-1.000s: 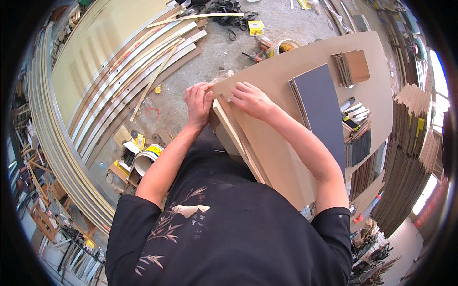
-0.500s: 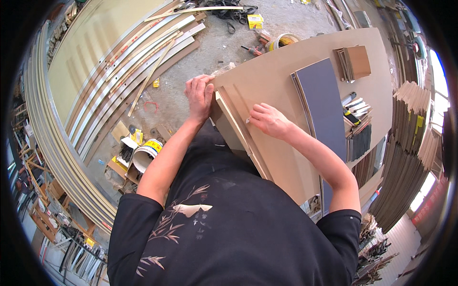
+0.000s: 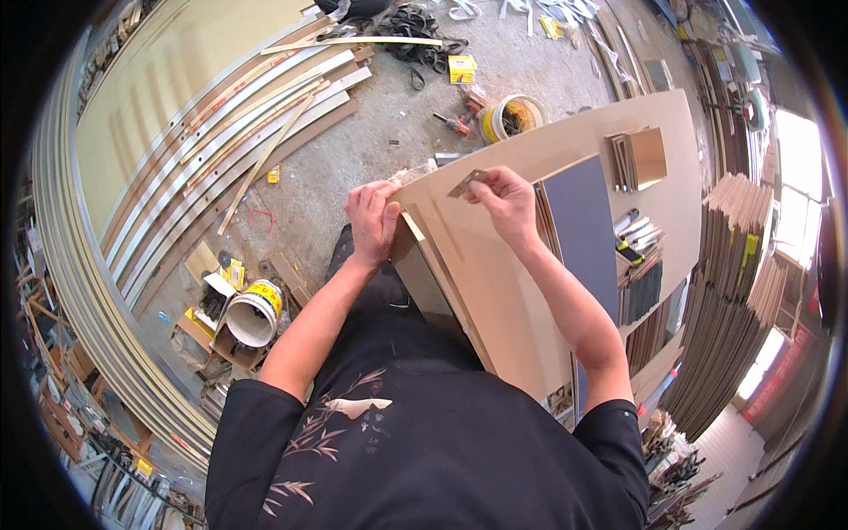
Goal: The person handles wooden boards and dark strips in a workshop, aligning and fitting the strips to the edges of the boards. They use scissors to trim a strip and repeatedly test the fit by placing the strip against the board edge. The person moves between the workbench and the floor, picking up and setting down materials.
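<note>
My left hand is closed over the far left corner of a long narrow panel, which lies along the near edge of a big tan board. Pinched between the fingers and thumb of my right hand is a small flat greyish metal plate, held just over the board beyond the panel's far end. A blue-grey panel rests on the board close to my right wrist.
On the board's right part are small brown panels and a pile of strips with a yellow-black tool. Buckets stand on the floor. Metal and wooden strips lie at left, tall stacked sheets at right.
My right hand has lifted and moved farther away across the board, and the flat metal plate now shows in its fingers. My left hand keeps its place at the panel's corner.
</note>
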`<move>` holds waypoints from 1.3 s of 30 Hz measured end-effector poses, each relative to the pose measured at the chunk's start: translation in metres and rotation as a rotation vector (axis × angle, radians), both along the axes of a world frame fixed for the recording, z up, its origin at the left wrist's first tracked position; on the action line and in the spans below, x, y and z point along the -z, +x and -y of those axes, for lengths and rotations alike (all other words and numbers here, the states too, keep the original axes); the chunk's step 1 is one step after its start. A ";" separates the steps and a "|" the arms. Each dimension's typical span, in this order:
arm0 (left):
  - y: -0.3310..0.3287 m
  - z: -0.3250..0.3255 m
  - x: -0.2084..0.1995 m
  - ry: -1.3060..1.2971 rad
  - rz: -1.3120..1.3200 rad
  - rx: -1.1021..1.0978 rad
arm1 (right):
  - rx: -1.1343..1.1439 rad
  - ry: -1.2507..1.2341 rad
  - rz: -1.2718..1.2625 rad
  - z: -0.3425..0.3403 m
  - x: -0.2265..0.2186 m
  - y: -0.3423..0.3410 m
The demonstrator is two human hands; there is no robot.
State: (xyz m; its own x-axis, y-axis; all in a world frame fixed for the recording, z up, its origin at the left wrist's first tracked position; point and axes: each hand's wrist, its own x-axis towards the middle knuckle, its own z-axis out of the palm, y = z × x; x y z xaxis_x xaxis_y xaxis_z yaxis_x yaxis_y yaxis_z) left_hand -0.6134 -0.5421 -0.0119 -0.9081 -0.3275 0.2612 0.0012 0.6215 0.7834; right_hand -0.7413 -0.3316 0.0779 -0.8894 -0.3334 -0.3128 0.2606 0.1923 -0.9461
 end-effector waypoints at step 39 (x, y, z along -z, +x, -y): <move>0.005 -0.016 0.015 0.030 -0.051 -0.021 | -1.142 1.172 -0.109 0.104 0.094 -0.091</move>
State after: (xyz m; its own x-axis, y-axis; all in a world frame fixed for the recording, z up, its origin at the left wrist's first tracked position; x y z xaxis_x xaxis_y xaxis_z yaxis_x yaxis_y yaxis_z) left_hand -0.6087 -0.5258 -0.0266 -0.8867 -0.3549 0.2963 0.0283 0.5981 0.8009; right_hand -0.8326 -0.4355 -0.0161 -0.3964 -0.4343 -0.8088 -0.5659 0.8094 -0.1572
